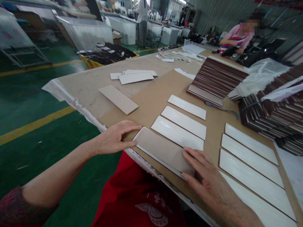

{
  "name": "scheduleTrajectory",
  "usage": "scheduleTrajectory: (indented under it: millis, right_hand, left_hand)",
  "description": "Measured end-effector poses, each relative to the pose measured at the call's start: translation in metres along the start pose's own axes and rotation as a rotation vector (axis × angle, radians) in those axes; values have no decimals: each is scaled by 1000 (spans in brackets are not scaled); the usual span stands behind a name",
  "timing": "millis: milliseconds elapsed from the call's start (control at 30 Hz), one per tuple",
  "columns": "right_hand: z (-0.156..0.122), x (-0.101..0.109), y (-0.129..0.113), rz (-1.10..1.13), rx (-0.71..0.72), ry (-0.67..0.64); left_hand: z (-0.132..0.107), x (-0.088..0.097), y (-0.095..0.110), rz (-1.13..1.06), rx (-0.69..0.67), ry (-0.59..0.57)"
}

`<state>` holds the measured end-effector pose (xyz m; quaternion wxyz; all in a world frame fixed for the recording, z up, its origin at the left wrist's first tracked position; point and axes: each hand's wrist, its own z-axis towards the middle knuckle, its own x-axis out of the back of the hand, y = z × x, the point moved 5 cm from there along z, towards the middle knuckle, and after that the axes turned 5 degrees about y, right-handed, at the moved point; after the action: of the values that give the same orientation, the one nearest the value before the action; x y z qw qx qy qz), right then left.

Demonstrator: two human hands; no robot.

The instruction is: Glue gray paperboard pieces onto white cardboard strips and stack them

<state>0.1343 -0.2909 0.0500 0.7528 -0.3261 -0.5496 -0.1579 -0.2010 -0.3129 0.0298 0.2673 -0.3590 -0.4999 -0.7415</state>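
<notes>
A beige rectangular panel (163,148) lies over a white-edged panel at the table's near edge. My left hand (115,136) holds its left end, fingertips at the far corner and thumb at the near corner. At the right end, my right hand (205,173) has its fingers bent over the top and its thumb on the near edge. Just beyond are several glossy white panels with dark edges, among them a white panel (183,123). More white panels (253,165) form a row on the right, partly hidden by my right forearm.
A loose beige panel (119,99) and a few white strips (136,77) lie farther left. Tall stacks of dark-edged panels (215,80) stand at the back right, near clear plastic sheeting (259,75). A person (236,41) works at the far end.
</notes>
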Motion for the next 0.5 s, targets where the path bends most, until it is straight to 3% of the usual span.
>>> scheduleTrajectory:
  millis: [500]
  right_hand:
    - [0, -9, 0, -22, 30, -6]
  left_hand:
    - [0, -1, 1, 6, -35, 41]
